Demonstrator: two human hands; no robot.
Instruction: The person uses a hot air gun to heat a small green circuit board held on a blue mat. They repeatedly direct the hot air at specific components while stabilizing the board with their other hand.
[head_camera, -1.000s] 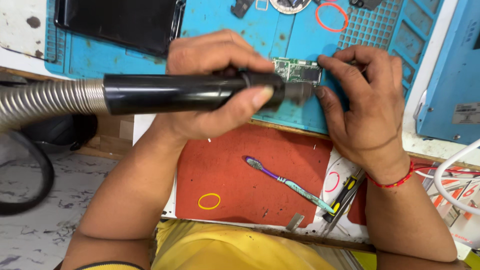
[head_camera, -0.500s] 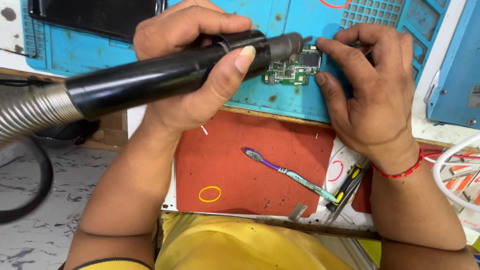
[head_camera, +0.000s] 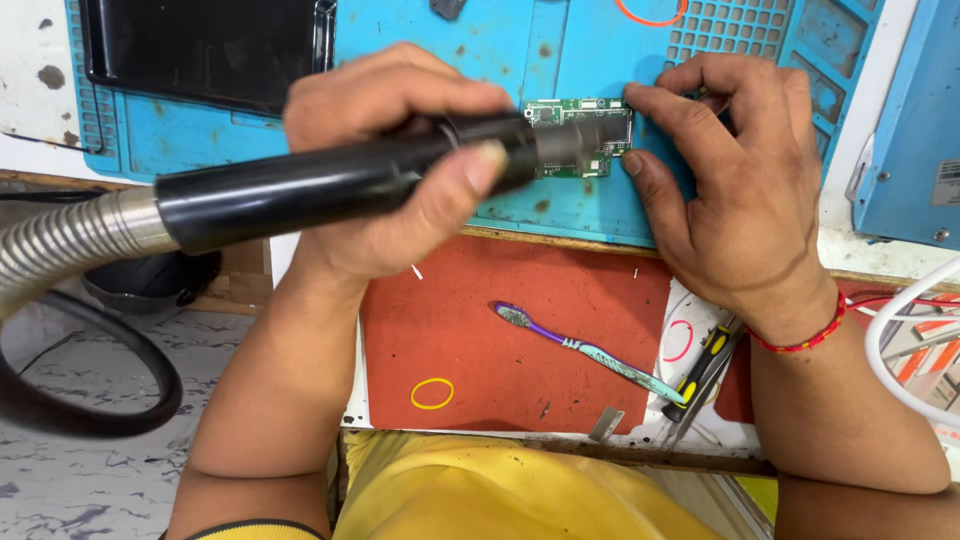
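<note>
**Nozzle over the board**

Left hand (head_camera: 390, 170), fingers wrapped round the black nozzle (head_camera: 340, 185), holds its tip on the green board (head_camera: 585, 135) at upper centre, on the blue mat (head_camera: 560, 50). Right hand (head_camera: 740, 190) pinches the board's right edge. Likely mid-cleaning; next calls for steadying the board.

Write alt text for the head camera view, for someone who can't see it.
The left hand aims a black nozzle on a ribbed metal hose at a small green circuit board, which the right hand steadies on a blue work mat. Nearer the person, a toothbrush lies on a red mat.
</note>
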